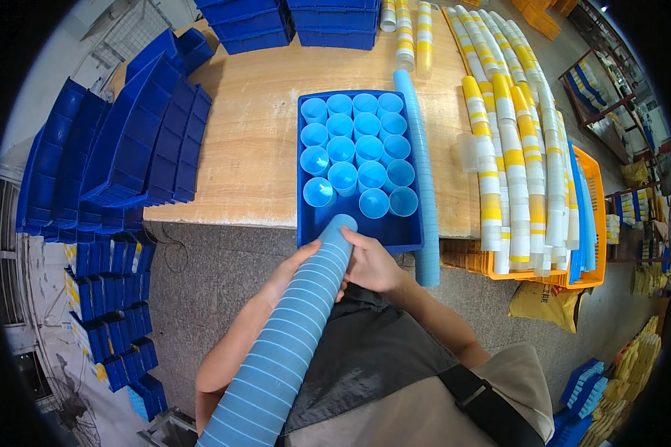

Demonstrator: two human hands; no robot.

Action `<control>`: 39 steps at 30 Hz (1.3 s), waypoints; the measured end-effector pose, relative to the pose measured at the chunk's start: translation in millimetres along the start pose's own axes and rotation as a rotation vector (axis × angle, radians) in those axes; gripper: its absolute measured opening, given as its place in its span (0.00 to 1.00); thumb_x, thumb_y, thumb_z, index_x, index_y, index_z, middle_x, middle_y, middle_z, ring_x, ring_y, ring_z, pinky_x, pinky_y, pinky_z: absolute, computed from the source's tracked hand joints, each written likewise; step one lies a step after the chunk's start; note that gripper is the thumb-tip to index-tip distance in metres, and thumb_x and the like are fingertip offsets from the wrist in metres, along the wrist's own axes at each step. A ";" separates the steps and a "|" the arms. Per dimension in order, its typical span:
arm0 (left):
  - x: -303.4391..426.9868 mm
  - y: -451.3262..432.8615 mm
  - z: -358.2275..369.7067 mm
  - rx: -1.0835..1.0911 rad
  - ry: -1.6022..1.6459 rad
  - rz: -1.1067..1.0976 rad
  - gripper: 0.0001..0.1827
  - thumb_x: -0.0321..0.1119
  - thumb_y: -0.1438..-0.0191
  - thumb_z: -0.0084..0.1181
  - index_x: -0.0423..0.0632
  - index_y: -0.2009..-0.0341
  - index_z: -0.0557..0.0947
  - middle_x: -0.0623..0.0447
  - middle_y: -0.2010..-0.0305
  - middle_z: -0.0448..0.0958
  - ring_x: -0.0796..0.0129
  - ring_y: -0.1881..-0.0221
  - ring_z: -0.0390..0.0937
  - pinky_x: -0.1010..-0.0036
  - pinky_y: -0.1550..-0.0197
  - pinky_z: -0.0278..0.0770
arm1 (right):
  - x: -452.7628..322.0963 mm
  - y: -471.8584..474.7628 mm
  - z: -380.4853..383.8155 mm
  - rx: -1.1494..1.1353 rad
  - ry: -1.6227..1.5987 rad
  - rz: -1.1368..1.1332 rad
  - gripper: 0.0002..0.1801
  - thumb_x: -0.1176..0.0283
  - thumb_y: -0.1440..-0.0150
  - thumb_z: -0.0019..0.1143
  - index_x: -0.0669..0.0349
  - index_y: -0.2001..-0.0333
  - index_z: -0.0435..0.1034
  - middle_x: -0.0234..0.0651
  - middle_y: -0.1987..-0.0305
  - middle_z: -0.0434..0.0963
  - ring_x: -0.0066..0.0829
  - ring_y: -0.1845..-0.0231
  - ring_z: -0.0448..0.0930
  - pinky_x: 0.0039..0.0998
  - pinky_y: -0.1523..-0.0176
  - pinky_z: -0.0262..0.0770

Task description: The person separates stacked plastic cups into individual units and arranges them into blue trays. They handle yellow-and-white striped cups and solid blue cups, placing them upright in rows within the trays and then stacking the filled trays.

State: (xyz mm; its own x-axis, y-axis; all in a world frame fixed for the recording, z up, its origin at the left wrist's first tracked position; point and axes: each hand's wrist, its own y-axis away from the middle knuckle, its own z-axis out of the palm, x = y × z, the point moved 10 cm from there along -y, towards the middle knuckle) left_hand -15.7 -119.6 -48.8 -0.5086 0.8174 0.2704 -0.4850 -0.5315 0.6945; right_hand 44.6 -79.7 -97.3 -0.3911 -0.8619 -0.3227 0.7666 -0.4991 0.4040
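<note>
A long nested stack of light-blue plastic cups [291, 318] slants up across my body, its closed end over the near part of a blue plastic tray [358, 237]. My left hand [296, 268] wraps the stack from the left. On the other side my right hand [372, 260] grips it near its tip, thumb on top. Several light-blue cups [342, 176] stand mouth up in rows in the tray. Bare tray floor shows at the near end, partly hidden by the stack. Along the tray's right side lies another long blue cup stack [423, 184].
Blue bins [140, 134] are piled on the wooden table [246, 139] at left, with more blue bins [335, 25] at the back. White and yellow cup stacks [511, 162] cover the right side, above an orange basket [595, 223]. A yellow sack [545, 307] lies on the floor.
</note>
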 end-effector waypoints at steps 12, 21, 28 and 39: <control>32.5 30.6 25.3 -0.037 0.055 0.173 0.36 0.51 0.38 0.50 0.29 0.41 0.64 0.31 0.58 0.76 0.51 0.64 0.81 0.63 0.65 0.84 | -62.5 -16.6 29.1 0.159 0.012 -0.236 0.30 0.49 0.35 0.46 0.65 0.44 0.61 0.43 0.48 0.72 0.40 0.49 0.74 0.40 0.44 0.70; 105.1 73.3 9.6 0.050 0.080 0.615 0.34 0.52 0.38 0.46 0.29 0.45 0.70 0.32 0.62 0.78 0.51 0.65 0.82 0.65 0.66 0.85 | -18.6 -11.4 -9.0 0.154 0.030 0.148 0.39 0.46 0.34 0.38 0.71 0.36 0.51 0.54 0.37 0.64 0.47 0.36 0.68 0.51 0.36 0.67; 24.9 28.3 -0.9 0.070 -0.084 0.221 0.31 0.51 0.40 0.52 0.32 0.48 0.72 0.37 0.61 0.80 0.57 0.66 0.82 0.68 0.62 0.83 | -63.1 78.4 57.3 0.426 1.802 -1.000 0.42 0.70 0.52 0.65 0.61 0.34 0.56 0.48 0.33 0.64 0.47 0.35 0.68 0.44 0.36 0.64; -21.8 -1.4 -3.4 0.061 -0.239 -0.011 0.30 0.51 0.39 0.53 0.33 0.49 0.74 0.38 0.60 0.81 0.59 0.66 0.83 0.70 0.67 0.84 | -78.1 106.7 21.0 0.541 1.970 -0.970 0.47 0.75 0.62 0.70 0.61 0.36 0.58 0.43 0.36 0.67 0.43 0.34 0.66 0.43 0.36 0.63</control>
State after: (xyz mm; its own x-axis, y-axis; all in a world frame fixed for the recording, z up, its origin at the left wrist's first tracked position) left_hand -6.3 -137.4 -57.9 -0.3174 0.8563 0.4075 -0.4417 -0.5138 0.7355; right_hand 146.2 -67.5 -11.0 0.6479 0.5382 -0.5391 0.4189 -0.8428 -0.3379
